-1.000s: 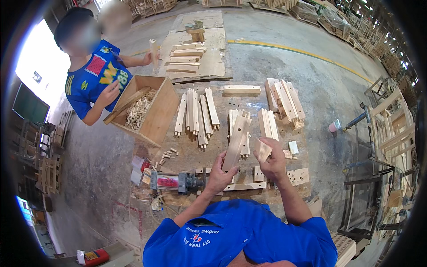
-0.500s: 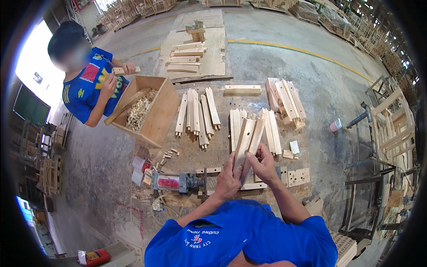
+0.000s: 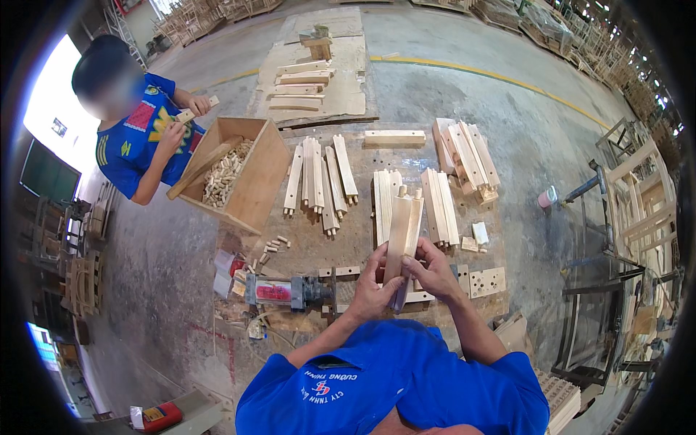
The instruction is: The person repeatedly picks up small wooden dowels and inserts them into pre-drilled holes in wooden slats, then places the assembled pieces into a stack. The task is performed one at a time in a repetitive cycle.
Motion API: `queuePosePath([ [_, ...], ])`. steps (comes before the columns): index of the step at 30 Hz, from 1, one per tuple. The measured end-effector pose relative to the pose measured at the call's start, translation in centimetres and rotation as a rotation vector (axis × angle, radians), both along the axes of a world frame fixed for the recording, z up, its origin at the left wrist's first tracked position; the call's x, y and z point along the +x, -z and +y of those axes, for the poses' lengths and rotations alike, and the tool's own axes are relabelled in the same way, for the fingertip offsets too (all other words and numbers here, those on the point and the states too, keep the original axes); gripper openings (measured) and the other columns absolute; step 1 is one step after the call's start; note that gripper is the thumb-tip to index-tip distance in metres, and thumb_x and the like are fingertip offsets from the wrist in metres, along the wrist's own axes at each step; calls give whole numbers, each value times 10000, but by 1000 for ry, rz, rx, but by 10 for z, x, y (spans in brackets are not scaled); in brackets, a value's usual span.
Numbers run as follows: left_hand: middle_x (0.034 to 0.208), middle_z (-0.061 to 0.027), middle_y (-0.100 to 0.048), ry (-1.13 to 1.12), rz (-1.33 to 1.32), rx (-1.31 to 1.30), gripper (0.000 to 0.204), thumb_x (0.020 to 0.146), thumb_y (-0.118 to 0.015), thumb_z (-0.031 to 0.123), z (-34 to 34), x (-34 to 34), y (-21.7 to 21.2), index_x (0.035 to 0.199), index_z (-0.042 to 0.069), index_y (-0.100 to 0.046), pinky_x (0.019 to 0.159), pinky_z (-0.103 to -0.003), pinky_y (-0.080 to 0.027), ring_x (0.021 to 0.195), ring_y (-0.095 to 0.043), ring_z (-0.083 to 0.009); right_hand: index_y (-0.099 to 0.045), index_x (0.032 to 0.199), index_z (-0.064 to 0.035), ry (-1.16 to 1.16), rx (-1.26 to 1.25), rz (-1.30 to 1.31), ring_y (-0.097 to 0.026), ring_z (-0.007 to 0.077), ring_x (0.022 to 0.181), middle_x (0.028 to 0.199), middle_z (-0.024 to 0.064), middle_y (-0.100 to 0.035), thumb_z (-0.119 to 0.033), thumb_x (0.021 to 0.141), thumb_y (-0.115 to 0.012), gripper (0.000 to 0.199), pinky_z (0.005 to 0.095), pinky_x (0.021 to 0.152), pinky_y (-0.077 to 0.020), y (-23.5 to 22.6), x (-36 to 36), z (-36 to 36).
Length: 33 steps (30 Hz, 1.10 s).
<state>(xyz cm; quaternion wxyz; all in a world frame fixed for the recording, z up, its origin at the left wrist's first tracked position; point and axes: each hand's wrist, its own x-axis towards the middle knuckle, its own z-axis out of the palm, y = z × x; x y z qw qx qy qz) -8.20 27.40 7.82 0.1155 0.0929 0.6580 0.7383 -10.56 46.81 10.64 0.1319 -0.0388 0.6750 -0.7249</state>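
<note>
Two pale wooden rails (image 3: 401,239), side by side, point their long axes away from me, right of the air cylinder (image 3: 274,292); my left fingers (image 3: 377,257) and right fingers (image 3: 431,252) are clamped on them, neither nearer.

The left fingers (image 3: 376,264) and right fingers (image 3: 431,251) are gripping two pegged wooden bars (image 3: 400,232) between them. Beyond the fingers, more slats (image 3: 439,208) are lying on the worktop (image 3: 348,252); a cylinder (image 3: 275,292) is resting left of the fingers.
</note>
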Motion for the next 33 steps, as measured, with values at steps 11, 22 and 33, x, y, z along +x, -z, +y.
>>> queuePosePath([
  [11, 1284, -119, -679, 32, 106, -76, 918, 912, -788, 55, -7, -4, -2, 1673, 155, -284, 975, -387, -553, 1085, -683, -188, -537, 1433, -16, -57, -121, 8, -644, 121, 1113, 1235, 65, -694, -175, 1036, -679, 451, 305, 938, -533, -11, 1, 0],
  [22, 1268, -223, -672, -256, 370, -320, 881, 868, -776, 55, 1, 8, 10, 1639, 99, -352, 948, -455, -556, 1096, -692, -391, -581, 1374, 17, 126, 339, 313, -694, 170, 973, 1164, 120, -693, -115, 988, -703, 426, 322, 818, -572, -8, 5, -27],
  [33, 1369, -243, -641, -368, 469, -485, 764, 870, -801, 152, 4, 3, 14, 1530, -5, -450, 968, -468, -561, 1194, -668, -433, -518, 1379, 29, 197, 575, 282, -697, 421, 1033, 1144, 271, -675, -197, 811, -796, 671, 455, 876, -575, -11, -16, -41],
])
